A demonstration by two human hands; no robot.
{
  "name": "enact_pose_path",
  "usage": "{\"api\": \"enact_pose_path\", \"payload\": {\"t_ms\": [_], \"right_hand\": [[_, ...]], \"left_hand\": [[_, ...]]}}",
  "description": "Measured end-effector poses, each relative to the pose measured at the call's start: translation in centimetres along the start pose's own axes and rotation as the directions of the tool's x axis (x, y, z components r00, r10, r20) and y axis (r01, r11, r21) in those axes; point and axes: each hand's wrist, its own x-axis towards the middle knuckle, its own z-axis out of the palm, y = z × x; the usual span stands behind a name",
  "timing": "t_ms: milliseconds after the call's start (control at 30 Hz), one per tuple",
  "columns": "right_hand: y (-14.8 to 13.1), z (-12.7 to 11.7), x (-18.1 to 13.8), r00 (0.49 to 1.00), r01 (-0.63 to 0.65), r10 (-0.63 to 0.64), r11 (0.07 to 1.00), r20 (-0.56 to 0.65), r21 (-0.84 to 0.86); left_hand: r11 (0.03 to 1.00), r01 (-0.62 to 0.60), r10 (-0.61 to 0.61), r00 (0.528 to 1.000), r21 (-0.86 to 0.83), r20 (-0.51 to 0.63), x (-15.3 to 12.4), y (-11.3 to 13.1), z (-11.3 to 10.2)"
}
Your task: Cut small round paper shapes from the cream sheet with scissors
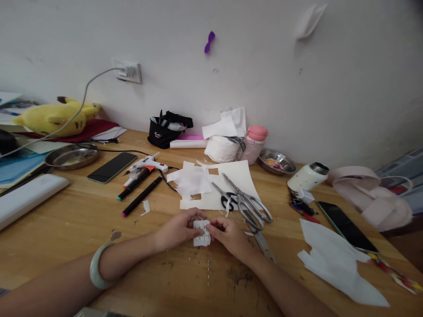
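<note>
A small white piece of paper (202,240) with rows of drawn round shapes is held just above the wooden table. My left hand (180,229) pinches its left side, thumb on the front and fingers behind. At its upper right edge, my right hand (229,233) is closed on the same paper with thumb and fingertips. Beyond my hands lie large metal scissors (247,198), a smaller pair with black handles (227,199), and a cut cream sheet (238,171) under a thin white cut sheet (190,178). A metal ruler (263,243) sits beside my right wrist.
Markers (142,196), a white glue gun (150,164) and a phone (112,167) lie left. Metal bowls (72,156), a black pouch (165,134) and a pink-lidded bottle (254,143) stand farther back. Right are a white bottle (306,179), another phone (346,226) and torn paper (340,264).
</note>
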Motion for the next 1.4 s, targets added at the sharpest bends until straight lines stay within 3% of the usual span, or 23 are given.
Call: {"api": "enact_pose_path", "payload": {"t_ms": [233,433,567,733,933,1133,1400], "right_hand": [[0.1,-0.1,0.0,1.0,0.007,-0.007,1.0,0.007,-0.005],[-0.1,0.0,0.0,1.0,-0.001,0.001,1.0,0.005,0.008],[0.0,0.0,0.0,1.0,-0.005,0.005,1.0,0.004,0.012],[0.1,0.0,0.0,1.0,-0.01,0.01,1.0,-0.008,-0.011],[0.6,-0.1,0.1,0.999,0.007,-0.006,1.0,-0.039,0.014],[0.5,-0.3,0.1,0.998,-0.029,0.026,0.998,0.059,0.052],[0.5,-0.6,0.3,0.996,-0.036,0.028,0.995,0.088,0.094]], "left_hand": [[1.0,0.0,0.0,1.0,0.018,-0.005,-0.1,0.0,0.0],[0.987,0.0,0.021,0.992,0.16,-0.128,-0.4,1.4,-0.2],[0.995,0.046,-0.031,0.986,0.087,-0.164,-0.4,1.5,-0.3],[0.998,0.062,-0.063,0.996,-0.021,-0.066,0.1,0.0,-0.2],[0.999,0.034,-0.034,0.996,-0.001,-0.082,0.1,0.0,0.0],[0.996,0.015,-0.026,0.99,-0.087,-0.135,0.0,0.6,0.0],[0.97,-0.06,0.051,0.998,-0.234,-0.042,0.1,0.1,0.1]]}}
